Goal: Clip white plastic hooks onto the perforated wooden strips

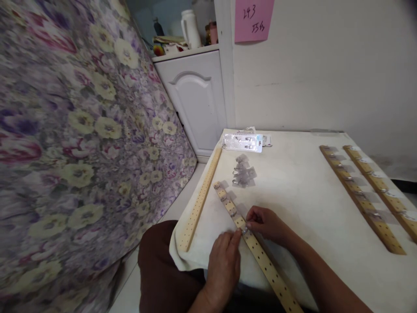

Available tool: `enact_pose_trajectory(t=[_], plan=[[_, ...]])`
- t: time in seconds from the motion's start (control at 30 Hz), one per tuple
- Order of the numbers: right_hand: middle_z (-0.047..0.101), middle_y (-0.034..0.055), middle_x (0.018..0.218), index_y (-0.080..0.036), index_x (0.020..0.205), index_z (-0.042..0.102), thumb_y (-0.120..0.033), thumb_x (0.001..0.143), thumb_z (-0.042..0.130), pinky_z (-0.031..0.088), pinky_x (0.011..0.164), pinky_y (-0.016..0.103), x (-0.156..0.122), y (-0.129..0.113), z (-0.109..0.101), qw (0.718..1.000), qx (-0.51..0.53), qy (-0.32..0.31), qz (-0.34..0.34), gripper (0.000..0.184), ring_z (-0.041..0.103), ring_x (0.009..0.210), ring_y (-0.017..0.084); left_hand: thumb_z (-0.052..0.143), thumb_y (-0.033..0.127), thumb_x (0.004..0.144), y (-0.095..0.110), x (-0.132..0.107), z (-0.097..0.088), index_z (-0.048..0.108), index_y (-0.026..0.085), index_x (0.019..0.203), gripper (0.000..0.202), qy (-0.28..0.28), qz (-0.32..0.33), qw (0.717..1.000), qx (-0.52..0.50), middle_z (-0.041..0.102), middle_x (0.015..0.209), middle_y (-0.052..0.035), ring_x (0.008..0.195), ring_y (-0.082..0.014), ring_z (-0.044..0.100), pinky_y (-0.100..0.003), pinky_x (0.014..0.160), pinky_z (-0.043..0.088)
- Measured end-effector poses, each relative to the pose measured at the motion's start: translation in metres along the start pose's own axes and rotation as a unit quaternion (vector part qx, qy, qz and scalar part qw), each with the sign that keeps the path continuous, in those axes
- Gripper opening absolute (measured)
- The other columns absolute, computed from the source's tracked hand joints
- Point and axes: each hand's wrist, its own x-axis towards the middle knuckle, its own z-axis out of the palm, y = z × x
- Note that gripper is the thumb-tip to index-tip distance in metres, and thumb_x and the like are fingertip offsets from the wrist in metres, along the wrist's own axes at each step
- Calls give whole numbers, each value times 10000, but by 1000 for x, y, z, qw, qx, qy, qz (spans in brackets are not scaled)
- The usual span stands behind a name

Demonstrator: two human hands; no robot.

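A: Loc. of work strip?

B: Perf. strip (267, 270) lies diag. on tabletop (289, 174), lower end running out of view at the bottom. Metal clip (244, 231) sits on it, betw. both hands; three more fitted clips (233, 213) sit in a row twd. the far end.

A: Grip status, L hand (224, 256)?

B: Fingertips at L side of the metal clip, touching. Pinched on it or only pressing: can't tell, contact pt. is hidden.

A: R hand (260, 222)?

B: Grip clamped on same clip, R side; thumb and forefinger tog. Forearm enters from lower R.

A: Adj. parts?

B: Loose clips (243, 174) in a pile, just past far end of perf. strip. Clear pkg. (241, 142) beyond them, nr. far edge. Second perf. strip (200, 202) along L edge. Two clip-fitted strips, inner (361, 198) and outer (384, 189), lie side by side at R, well apart from the hands.

A: Surroundings?

B: Floral curtain (97, 130) at L; pink note (253, 21) on wall (319, 74), w/ handwritten "243".
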Motion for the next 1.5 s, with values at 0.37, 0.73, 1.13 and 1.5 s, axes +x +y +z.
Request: enact_pose_trajectory(t=[0.37,0.73,1.13,1.5], plan=[[563,-34,604,-179,682,577,-184,647,638,385,551,222,6,4,1,999,37,5,21,70,492,584,112,391,-2,768,-1,1,0,438,173,1297,558,7,5,1000,2,556,970,-96,870,-216,514,-400,755,510],[528,-48,624,-179,767,593,-252,688,625,370,420,191,1,4,2,997,69,-7,27,113,452,491,80,390,4,765,0,0,0,457,166,1277,541,-2,-14,999,31,561,983,-96,898,-221,525,-412,778,512],[570,-17,646,-213,817,573,-338,792,554,423,595,282,-39,7,-6,989,-79,128,-7,130,534,614,157,411,29,802,-4,-6,4,484,185,1250,481,61,3,998,20,596,1080,-101,1002,-226,558,-420,870,513],[623,41,890,-247,811,533,-381,638,700,437,655,327,-112,-9,35,954,-264,104,100,275,604,766,233,405,33,809,-2,-5,2,504,161,1177,403,61,5,998,23,606,1032,-102,959,-213,573,-399,852,527]])
